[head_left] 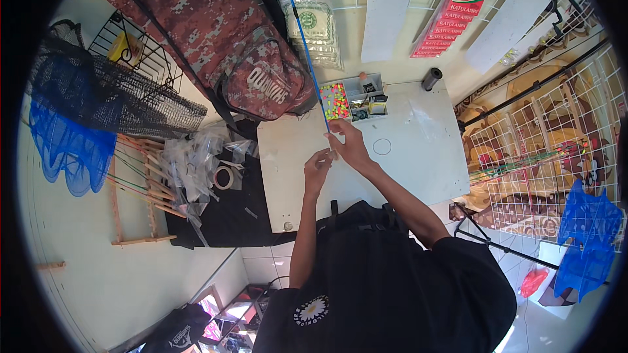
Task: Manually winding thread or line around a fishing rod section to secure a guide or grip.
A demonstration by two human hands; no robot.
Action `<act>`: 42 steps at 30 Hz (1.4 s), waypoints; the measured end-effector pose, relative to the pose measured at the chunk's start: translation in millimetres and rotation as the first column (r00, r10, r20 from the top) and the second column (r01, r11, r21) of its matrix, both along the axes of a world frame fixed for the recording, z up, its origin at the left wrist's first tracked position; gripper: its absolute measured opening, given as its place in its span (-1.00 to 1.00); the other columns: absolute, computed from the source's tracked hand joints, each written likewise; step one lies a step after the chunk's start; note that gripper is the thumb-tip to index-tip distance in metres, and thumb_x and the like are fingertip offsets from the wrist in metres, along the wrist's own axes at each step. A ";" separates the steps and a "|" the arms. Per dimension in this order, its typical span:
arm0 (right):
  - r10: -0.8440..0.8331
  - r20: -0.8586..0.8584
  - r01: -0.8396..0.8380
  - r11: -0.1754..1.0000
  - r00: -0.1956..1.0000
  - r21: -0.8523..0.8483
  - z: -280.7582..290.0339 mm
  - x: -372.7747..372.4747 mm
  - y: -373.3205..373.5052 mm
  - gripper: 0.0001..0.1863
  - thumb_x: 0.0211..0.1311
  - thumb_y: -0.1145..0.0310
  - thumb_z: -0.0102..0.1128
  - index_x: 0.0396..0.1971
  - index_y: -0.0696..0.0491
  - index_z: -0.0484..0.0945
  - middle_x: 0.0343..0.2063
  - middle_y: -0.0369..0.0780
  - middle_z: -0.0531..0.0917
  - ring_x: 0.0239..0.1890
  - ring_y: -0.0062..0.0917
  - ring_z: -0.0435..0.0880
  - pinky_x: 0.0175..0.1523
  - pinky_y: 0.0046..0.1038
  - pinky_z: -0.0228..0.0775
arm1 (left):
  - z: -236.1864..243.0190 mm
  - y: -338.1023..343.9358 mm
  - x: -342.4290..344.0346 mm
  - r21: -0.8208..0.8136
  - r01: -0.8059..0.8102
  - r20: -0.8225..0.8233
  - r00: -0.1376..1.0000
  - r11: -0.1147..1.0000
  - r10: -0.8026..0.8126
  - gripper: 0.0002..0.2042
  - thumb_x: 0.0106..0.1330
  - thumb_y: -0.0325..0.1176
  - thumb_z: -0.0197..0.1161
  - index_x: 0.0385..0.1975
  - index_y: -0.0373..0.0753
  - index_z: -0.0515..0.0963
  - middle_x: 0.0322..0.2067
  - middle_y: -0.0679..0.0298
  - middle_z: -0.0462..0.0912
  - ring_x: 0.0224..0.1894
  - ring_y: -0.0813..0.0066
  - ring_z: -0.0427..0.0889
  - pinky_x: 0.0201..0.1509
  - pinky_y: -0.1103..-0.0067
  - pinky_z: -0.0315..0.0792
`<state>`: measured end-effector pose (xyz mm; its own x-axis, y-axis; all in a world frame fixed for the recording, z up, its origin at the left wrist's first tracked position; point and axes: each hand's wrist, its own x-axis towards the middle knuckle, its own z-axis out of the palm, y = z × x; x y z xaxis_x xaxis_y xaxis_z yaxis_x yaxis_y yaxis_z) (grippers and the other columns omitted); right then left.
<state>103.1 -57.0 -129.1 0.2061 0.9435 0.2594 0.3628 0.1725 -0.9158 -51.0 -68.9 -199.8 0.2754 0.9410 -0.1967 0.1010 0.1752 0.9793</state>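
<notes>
A thin blue fishing rod (305, 46) slants down from the top of the view to my hands over the white table (412, 170). My right hand (350, 146) is closed around its lower end, fingers pinched together. Just below and to the left, my left hand (316, 168) has its fingertips pressed together close to the right hand. Whatever lies between them is too small to make out. Beyond my hands stands a compartment box (358, 117) whose left section holds many small bright red, yellow and green pieces (335, 99).
A dark cylinder (432, 78) stands at the table's far right corner. A thin dark circle (382, 138) shows on the tabletop. To the left are a camouflage bag (261, 78), clear plastic packets (186, 163) and a tape roll (224, 178). Packets hang on the wall grid behind.
</notes>
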 end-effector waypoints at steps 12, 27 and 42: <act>0.163 -0.126 -0.182 0.970 0.979 -0.161 2.1 14.8 1.2 -0.84 0.27 0.51 0.14 -0.20 0.26 0.55 -0.47 -0.15 0.65 -0.41 -0.64 0.61 -0.13 -0.45 0.57 | -6.4 -6.0 1.9 -0.193 0.021 0.188 0.982 0.981 0.016 -0.66 0.37 -0.36 0.17 0.07 -0.42 0.49 -0.18 0.13 0.64 -0.22 0.47 0.63 -0.07 0.56 0.51; 0.148 -0.144 -0.168 0.975 0.978 -0.142 -16.4 25.2 -4.7 -0.83 0.30 0.48 0.15 -0.18 0.23 0.54 -0.27 -0.16 0.70 -0.18 -0.54 0.69 -0.05 -0.43 0.58 | -11.8 -4.2 11.9 -0.214 0.084 0.056 0.996 0.973 -0.074 -0.65 0.35 -0.22 0.22 -0.06 -0.41 0.56 -0.33 0.21 0.65 -0.40 0.55 0.60 -0.27 0.63 0.49; 0.071 -0.135 -0.092 0.984 0.988 -0.152 -24.7 27.0 -26.2 -0.77 0.32 0.53 0.03 -0.04 0.16 0.45 -0.15 -0.13 0.64 -0.10 -0.46 0.67 -0.05 -0.40 0.57 | -3.7 1.1 22.5 -0.224 0.079 -0.075 0.992 0.971 -0.098 -0.59 0.35 -0.08 0.20 -0.34 -0.41 0.65 -0.51 0.23 0.65 -0.57 0.67 0.43 -0.50 0.69 0.29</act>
<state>130.0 -83.3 -153.8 0.1488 0.9854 0.0826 0.2312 0.0465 -0.9718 -28.5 -67.8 -203.5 0.3293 0.8442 -0.4228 0.2067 0.3725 0.9047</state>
